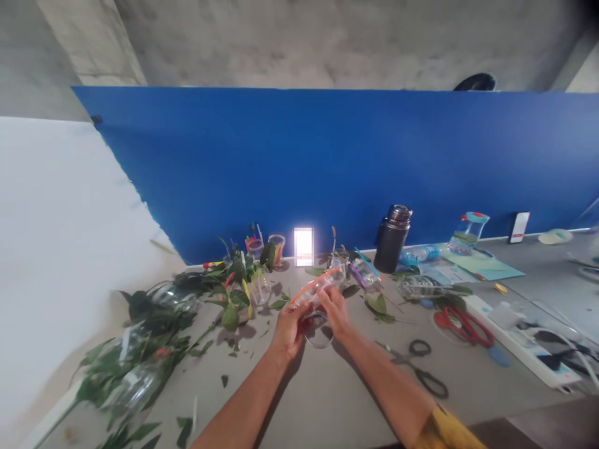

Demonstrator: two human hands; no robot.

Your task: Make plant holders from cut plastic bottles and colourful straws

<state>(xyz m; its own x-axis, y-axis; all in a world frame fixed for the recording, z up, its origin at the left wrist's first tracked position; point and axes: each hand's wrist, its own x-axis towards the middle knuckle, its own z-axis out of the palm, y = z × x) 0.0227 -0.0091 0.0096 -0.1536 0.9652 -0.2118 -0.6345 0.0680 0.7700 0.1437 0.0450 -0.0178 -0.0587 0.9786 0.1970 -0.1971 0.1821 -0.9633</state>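
Note:
In front of me, above the grey table, my left hand (291, 325) and my right hand (334, 310) are both closed on a clear plastic bottle (337, 274). The bottle lies tilted, and its round open rim shows below my fingers, towards me. Along its upper side runs an orange strip (314, 284), perhaps a straw. My fingertips meet near the strip; what they pinch there is too blurred to tell. Just beyond the hands lies another clear bottle (369, 274) with purple and blue strips. A clear cup (261, 288) stands left of my hands.
Leafy branches (154, 340) with clear bottles cover the left side. Black scissors (428, 368) and red-handled scissors (468, 327) lie right. A black thermos (393, 240) and a bright phone (304, 246) stand by the blue partition (299, 162). A power strip (524, 343) lies far right.

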